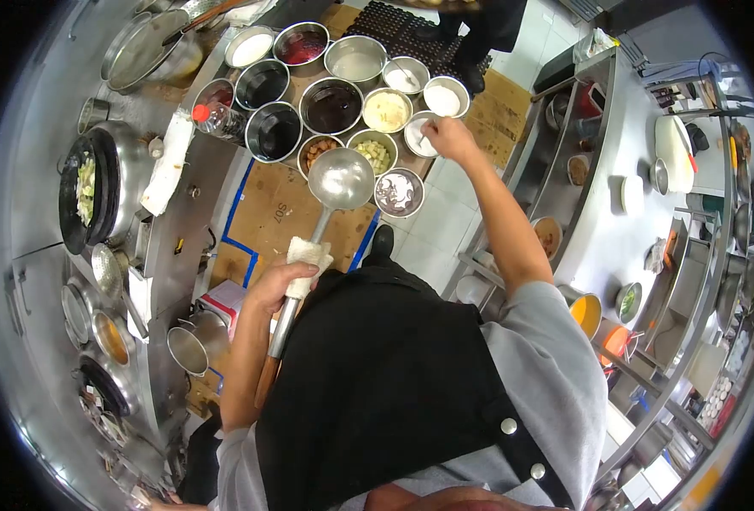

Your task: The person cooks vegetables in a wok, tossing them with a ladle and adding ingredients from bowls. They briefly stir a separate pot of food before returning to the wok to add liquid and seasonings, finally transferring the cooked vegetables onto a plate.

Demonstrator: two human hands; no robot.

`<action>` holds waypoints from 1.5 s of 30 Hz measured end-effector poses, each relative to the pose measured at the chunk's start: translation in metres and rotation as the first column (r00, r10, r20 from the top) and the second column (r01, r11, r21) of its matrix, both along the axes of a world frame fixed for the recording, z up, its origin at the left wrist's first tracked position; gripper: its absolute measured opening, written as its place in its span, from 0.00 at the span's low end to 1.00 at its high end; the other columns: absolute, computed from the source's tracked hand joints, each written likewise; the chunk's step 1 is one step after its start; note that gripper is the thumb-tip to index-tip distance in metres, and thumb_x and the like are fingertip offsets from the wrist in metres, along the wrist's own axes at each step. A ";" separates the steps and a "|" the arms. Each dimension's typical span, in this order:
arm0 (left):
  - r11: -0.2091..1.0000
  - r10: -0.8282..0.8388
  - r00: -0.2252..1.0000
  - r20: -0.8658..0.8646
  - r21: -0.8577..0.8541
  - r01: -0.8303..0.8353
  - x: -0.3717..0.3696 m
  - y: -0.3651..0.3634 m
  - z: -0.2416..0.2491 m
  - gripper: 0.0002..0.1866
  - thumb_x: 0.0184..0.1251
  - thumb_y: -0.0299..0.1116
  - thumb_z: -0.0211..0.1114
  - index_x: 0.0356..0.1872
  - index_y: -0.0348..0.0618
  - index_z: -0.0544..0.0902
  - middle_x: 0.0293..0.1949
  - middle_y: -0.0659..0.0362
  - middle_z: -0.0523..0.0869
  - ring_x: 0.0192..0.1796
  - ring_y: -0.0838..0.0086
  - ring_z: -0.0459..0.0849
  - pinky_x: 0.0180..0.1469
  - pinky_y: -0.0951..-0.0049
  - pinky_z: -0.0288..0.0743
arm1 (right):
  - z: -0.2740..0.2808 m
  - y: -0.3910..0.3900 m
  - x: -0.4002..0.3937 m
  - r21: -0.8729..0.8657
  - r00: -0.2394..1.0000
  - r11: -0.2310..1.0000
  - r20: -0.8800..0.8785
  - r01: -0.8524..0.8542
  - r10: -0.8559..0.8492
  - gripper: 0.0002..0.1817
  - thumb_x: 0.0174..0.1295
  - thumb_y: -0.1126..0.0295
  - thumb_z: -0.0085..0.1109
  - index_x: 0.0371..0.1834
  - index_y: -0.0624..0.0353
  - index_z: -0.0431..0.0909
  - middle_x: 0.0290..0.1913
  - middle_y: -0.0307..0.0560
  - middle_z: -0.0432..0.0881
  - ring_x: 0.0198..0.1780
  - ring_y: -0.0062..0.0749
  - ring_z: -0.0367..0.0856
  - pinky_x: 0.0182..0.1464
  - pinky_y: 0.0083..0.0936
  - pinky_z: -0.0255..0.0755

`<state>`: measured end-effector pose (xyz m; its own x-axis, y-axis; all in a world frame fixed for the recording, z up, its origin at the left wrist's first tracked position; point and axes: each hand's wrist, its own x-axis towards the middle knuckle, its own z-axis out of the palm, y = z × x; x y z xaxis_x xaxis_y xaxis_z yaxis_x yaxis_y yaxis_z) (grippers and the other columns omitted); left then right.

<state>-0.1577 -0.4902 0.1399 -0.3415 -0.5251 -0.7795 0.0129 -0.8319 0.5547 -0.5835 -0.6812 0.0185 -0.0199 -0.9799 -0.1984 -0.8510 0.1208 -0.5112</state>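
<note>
My left hand (276,285) is closed round the handle of a large metal ladle (341,177), where a white cloth (309,253) is wrapped. The ladle's bowl hangs in front of the seasoning bowls, partly over one with brown pieces (318,152) and beside one with pale green cubes (372,152). My right hand (450,138) is closed at a metal bowl of white seasoning (419,142); what its fingers hold, if anything, is hidden. Just below that is a bowl with dark and white contents (400,192). A bowl of yellowish paste (386,111) stands close by.
Several bowls of dark liquid (332,106) and a red-capped bottle (221,121) stand to the left. A wok with green food (86,189) sits on the stove. On the right runs a steel counter (602,170) with shelves. Another person's dark trousers (487,30) show at the top.
</note>
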 end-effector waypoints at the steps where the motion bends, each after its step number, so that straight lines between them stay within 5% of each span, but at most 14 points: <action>1: 1.000 -0.010 1.000 0.003 0.009 0.010 0.001 -0.001 0.001 0.14 0.65 0.33 0.72 0.47 0.35 0.85 0.33 0.56 0.88 0.32 0.72 0.87 0.36 0.73 0.79 | 0.013 0.017 0.000 -0.027 0.998 0.999 0.034 -0.044 0.045 0.16 0.70 0.58 0.62 0.48 0.58 0.92 0.45 0.65 0.90 0.49 0.61 0.90 0.55 0.48 0.82; 5: 0.998 -0.055 0.998 -0.006 0.023 0.055 0.000 -0.005 0.002 0.14 0.66 0.34 0.71 0.47 0.35 0.86 0.33 0.56 0.88 0.33 0.72 0.87 0.37 0.73 0.79 | 0.054 0.066 -0.011 -0.208 0.985 0.970 0.145 0.128 -0.098 0.13 0.71 0.63 0.62 0.49 0.58 0.92 0.44 0.64 0.91 0.48 0.60 0.90 0.53 0.46 0.83; 8: 0.998 -0.069 0.997 0.019 0.015 0.068 -0.006 -0.007 -0.005 0.15 0.66 0.36 0.71 0.47 0.36 0.86 0.34 0.56 0.88 0.34 0.73 0.87 0.37 0.73 0.79 | 0.013 0.076 -0.041 -0.194 0.931 0.923 0.220 0.333 -0.289 0.12 0.70 0.66 0.65 0.47 0.61 0.92 0.43 0.60 0.92 0.45 0.51 0.93 0.51 0.41 0.83; 9: 0.997 -0.071 0.997 0.038 0.012 0.071 -0.009 -0.010 -0.008 0.15 0.66 0.36 0.71 0.47 0.36 0.86 0.34 0.56 0.88 0.34 0.73 0.87 0.37 0.73 0.79 | 0.006 0.075 -0.043 -0.082 0.825 0.890 0.420 0.448 -0.377 0.13 0.72 0.66 0.65 0.48 0.65 0.91 0.40 0.53 0.94 0.36 0.38 0.91 0.42 0.34 0.83; 12: 0.991 -0.131 0.990 0.050 0.017 0.131 -0.012 -0.017 -0.012 0.15 0.67 0.38 0.71 0.47 0.36 0.86 0.34 0.57 0.88 0.35 0.74 0.86 0.37 0.74 0.78 | -0.004 0.071 -0.031 0.058 0.583 0.821 0.675 0.568 -0.452 0.13 0.74 0.67 0.65 0.48 0.68 0.89 0.38 0.46 0.94 0.29 0.25 0.85 0.34 0.27 0.80; 24: 0.986 -0.165 0.985 0.055 0.014 0.164 -0.036 -0.038 0.007 0.13 0.68 0.35 0.70 0.46 0.35 0.86 0.34 0.57 0.88 0.34 0.74 0.86 0.38 0.74 0.79 | -0.058 0.048 -0.020 0.124 0.574 0.840 0.677 0.529 -0.461 0.14 0.74 0.68 0.65 0.50 0.71 0.88 0.39 0.48 0.93 0.25 0.22 0.80 0.28 0.24 0.75; 33: 0.989 -0.148 0.988 0.041 0.018 0.148 -0.042 -0.045 -0.008 0.14 0.67 0.36 0.71 0.45 0.35 0.86 0.34 0.57 0.88 0.34 0.73 0.86 0.39 0.74 0.80 | -0.029 0.070 -0.045 0.369 0.237 0.727 0.777 0.579 -0.583 0.13 0.73 0.69 0.64 0.52 0.68 0.86 0.45 0.54 0.93 0.25 0.22 0.78 0.23 0.20 0.65; 39: 0.982 -0.187 0.981 0.052 -0.004 0.187 -0.054 -0.053 -0.029 0.15 0.66 0.38 0.72 0.46 0.36 0.88 0.35 0.58 0.88 0.34 0.75 0.86 0.38 0.74 0.78 | 0.025 0.094 -0.040 0.363 0.042 0.792 0.898 0.491 -0.438 0.12 0.74 0.69 0.63 0.53 0.67 0.86 0.45 0.54 0.93 0.27 0.20 0.78 0.22 0.19 0.62; 42: 0.965 -0.246 0.969 0.019 -0.083 0.247 -0.066 -0.065 -0.041 0.18 0.65 0.34 0.72 0.49 0.31 0.85 0.36 0.56 0.89 0.36 0.72 0.88 0.38 0.74 0.82 | 0.030 0.086 -0.041 0.085 0.370 0.809 0.858 0.581 -0.356 0.13 0.74 0.69 0.63 0.54 0.68 0.86 0.45 0.54 0.93 0.26 0.21 0.79 0.23 0.22 0.67; 45: 0.950 -0.299 0.954 -0.010 -0.098 0.296 -0.070 -0.070 -0.040 0.19 0.64 0.34 0.72 0.51 0.31 0.84 0.36 0.55 0.89 0.35 0.72 0.88 0.39 0.73 0.82 | 0.018 0.058 -0.049 -0.052 0.468 0.726 0.795 0.686 -0.386 0.15 0.73 0.69 0.63 0.55 0.69 0.86 0.44 0.51 0.93 0.27 0.22 0.80 0.28 0.24 0.73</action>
